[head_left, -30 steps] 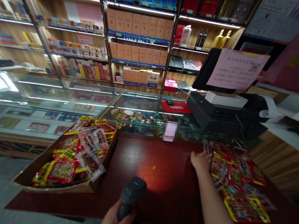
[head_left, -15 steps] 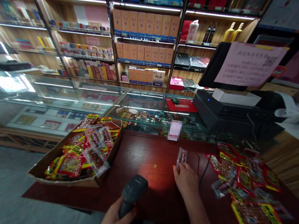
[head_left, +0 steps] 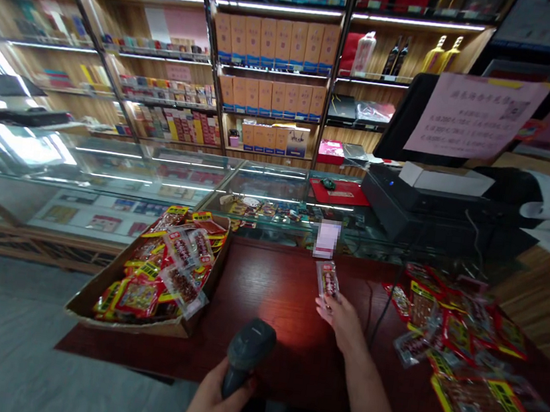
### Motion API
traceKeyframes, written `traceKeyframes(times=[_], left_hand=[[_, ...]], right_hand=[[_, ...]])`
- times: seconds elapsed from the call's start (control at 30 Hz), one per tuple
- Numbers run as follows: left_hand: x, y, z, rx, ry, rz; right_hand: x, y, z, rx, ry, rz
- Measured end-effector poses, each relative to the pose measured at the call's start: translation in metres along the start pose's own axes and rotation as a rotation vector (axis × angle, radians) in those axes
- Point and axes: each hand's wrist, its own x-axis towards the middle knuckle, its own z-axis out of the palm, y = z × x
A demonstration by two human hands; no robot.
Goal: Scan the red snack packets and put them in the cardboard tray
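Observation:
Wrapped round the handle of a dark grey barcode scanner (head_left: 252, 345), my left hand (head_left: 219, 396) is closed near the front edge of the table. The scanner casts a reddish glow on the brown tabletop (head_left: 256, 277). My right hand (head_left: 341, 318) pinches the near end of a small clear snack packet (head_left: 327, 279) with dark contents, right of the glow. An open cardboard box (head_left: 193, 326) on the left is full of similar clear packets and red-and-yellow snack packets (head_left: 138, 296). On the right lies a loose pile of snack packets (head_left: 461, 322).
Behind the table stands a glass display counter (head_left: 279, 174). A monitor (head_left: 399, 117) with a pink notice (head_left: 476, 117) sits above a black cash drawer (head_left: 434, 219) at the back right. A dark cable (head_left: 386, 303) runs down beside the right pile. Stocked shelves (head_left: 271, 72) line the wall.
My right hand has lifted the small packet slightly and turned it, so more of its face shows. My left hand keeps the scanner nearly still. The view has shifted slightly.

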Motion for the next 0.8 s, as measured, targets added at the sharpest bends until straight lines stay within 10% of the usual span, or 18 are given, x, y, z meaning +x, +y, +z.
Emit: traceKeyframes(times=[0.37,0.8], left_hand=[[-0.002,0.015,0.004,0.043,-0.027,0.005],[-0.006,0.017,0.002,0.035,-0.022,0.009]], right_hand=[[-0.03,0.013,0.042,0.634,-0.008,0.136],[-0.024,0.063,0.06,0.713,0.075,0.055]])
